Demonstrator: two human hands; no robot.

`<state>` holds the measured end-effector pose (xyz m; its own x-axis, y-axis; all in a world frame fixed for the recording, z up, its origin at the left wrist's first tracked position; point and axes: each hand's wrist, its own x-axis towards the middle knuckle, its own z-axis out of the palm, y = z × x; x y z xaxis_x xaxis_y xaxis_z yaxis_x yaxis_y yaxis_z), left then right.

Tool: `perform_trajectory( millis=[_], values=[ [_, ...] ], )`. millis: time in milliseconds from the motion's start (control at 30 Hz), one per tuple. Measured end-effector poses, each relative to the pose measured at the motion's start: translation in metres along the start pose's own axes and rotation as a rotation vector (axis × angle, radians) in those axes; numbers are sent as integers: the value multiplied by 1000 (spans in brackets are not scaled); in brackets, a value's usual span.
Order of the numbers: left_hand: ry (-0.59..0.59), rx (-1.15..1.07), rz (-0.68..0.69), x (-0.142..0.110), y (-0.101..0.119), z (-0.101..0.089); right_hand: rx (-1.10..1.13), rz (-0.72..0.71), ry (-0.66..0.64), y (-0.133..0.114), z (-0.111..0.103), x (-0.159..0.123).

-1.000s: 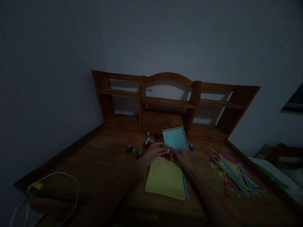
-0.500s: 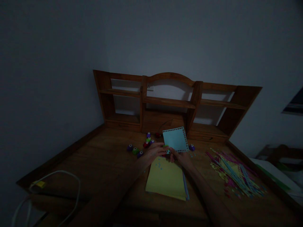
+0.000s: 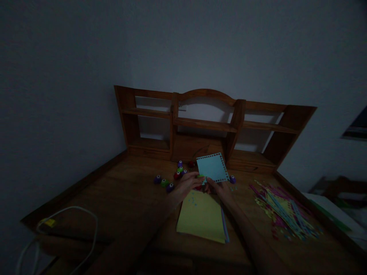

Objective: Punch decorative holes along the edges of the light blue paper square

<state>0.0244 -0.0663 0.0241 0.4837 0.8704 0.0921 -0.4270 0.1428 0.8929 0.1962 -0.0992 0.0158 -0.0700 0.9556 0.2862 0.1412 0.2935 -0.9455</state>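
A light blue sheet of paper (image 3: 212, 167) with small holes punched along its top and right edges is tilted up above the desk. My right hand (image 3: 219, 188) pinches its lower edge. At the sheet's lower left corner, my left hand (image 3: 187, 183) is closed around a small craft punch (image 3: 201, 177) showing green and some red; fingers hide most of it. Below both hands lies a stack of yellow paper (image 3: 202, 219), with small blue punched bits (image 3: 192, 199) on its upper part.
Several purple, green and red craft punches (image 3: 164, 183) stand left of my hands. Another purple punch (image 3: 233, 179) sits to the right. Coloured paper strips (image 3: 283, 206) are heaped at the right. A wooden shelf (image 3: 205, 124) backs the desk; a white cable (image 3: 96, 225) loops at the left.
The blue sheet has tilted and shifted very slightly between my hands. Both hands keep nearly the same place and grip.
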Motion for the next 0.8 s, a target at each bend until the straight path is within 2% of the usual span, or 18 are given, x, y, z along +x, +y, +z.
perform_trajectory(
  millis=[200, 400, 633, 733, 800],
  values=[
    [18, 13, 19, -2, 4, 2, 25, -41, 110, 8, -4, 4],
    [23, -41, 40, 1, 4, -10, 1, -53, 208, 5, -9, 3],
    [94, -64, 188, 4, 14, -21, 7, -51, 202, 8, -11, 2],
    [129, -58, 229, 8, 21, -33, 23, -39, 211, 11, -11, 4],
    [199, -20, 257, 14, 24, -43, 27, -31, 217, 14, -13, 5]
  ],
)
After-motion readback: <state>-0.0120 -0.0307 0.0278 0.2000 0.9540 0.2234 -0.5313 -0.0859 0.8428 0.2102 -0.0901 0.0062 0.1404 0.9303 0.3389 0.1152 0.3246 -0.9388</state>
